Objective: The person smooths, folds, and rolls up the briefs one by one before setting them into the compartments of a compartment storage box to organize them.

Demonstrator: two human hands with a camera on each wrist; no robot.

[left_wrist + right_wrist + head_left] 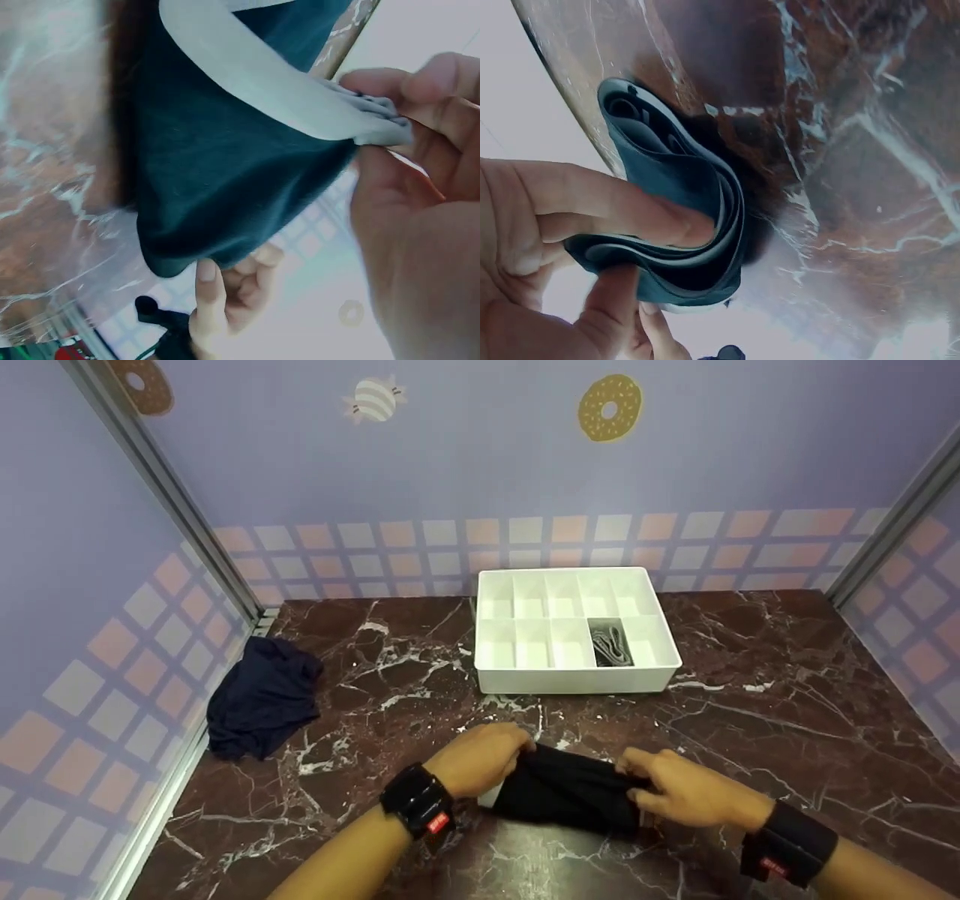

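Two hands, left (480,757) and right (686,791), each grip clenched on one folded dark garment (570,799) at near tabletop (787,720) edge; one crumpled dark cloth (259,697) left; one white divided tray (574,679); wristband labels unreadable.

You see a black cloth (570,799) with a white band (247,82); a white tray (577,679); a dark-red, white-veined surface (787,720); a navy cloth (259,697).

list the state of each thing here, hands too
black garment: folded in layers, held at both ends
left hand: grips the garment's left end
right hand: pinches the folded right end
white organizer: open, one compartment holds a rolled grey item
dark cloth: crumpled, lying loose on the table
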